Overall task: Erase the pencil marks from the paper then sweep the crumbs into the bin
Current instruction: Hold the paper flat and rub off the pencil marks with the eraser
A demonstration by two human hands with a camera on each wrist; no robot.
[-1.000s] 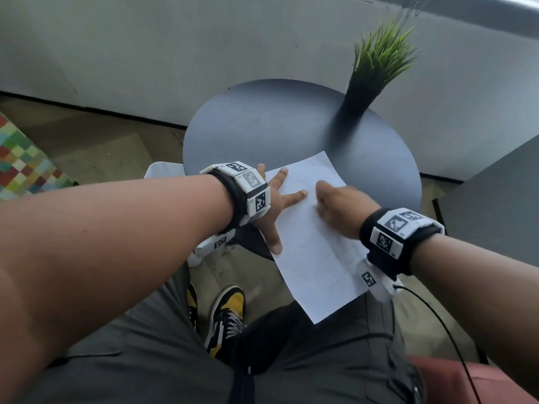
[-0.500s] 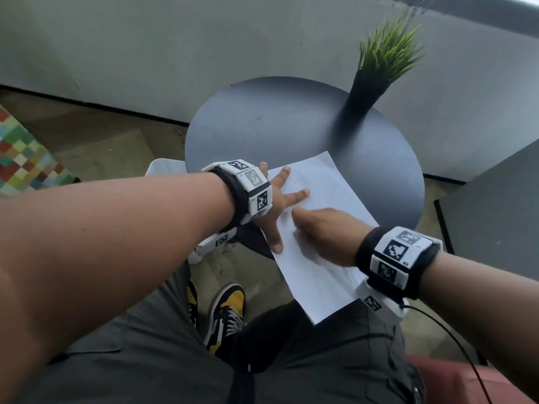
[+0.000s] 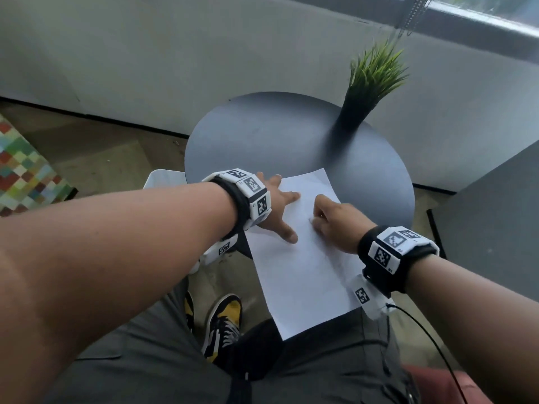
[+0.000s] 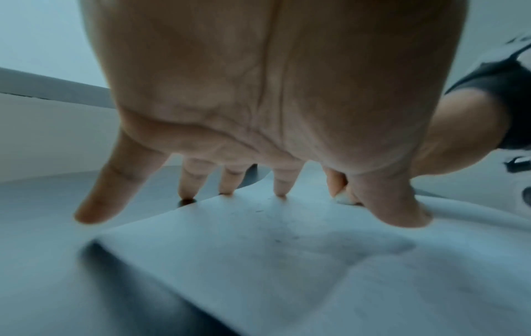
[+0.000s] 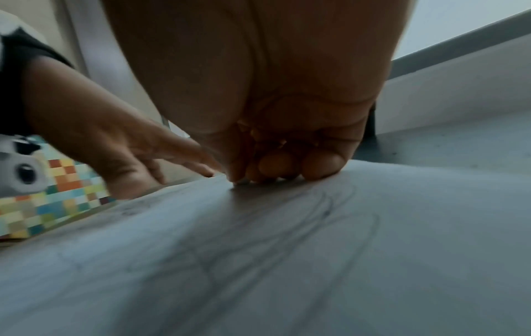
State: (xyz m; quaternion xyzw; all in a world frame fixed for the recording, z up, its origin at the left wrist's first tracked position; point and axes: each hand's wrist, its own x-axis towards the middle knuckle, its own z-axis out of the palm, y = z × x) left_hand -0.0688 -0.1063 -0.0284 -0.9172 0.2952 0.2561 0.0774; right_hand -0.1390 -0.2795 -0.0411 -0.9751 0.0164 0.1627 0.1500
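Since the earlier frame the right hand [image 3: 335, 221] has moved back up the paper [image 3: 303, 275], away from the left thumb. Its fingers are curled, tips pressed to the sheet; a small white eraser [image 4: 343, 199] shows at the fingertips. Left hand [image 3: 275, 204] lies spread, fingers straight, pinning the sheet's left edge. Faint pencil marks [image 5: 316, 218] remain. The paper rests on a round dark table [image 3: 262, 135], its near end overhanging the person's lap. A potted grass plant [image 3: 370, 83] stands at the table's far right. Grey wall behind; checkered rug [image 3: 23, 170] at left.
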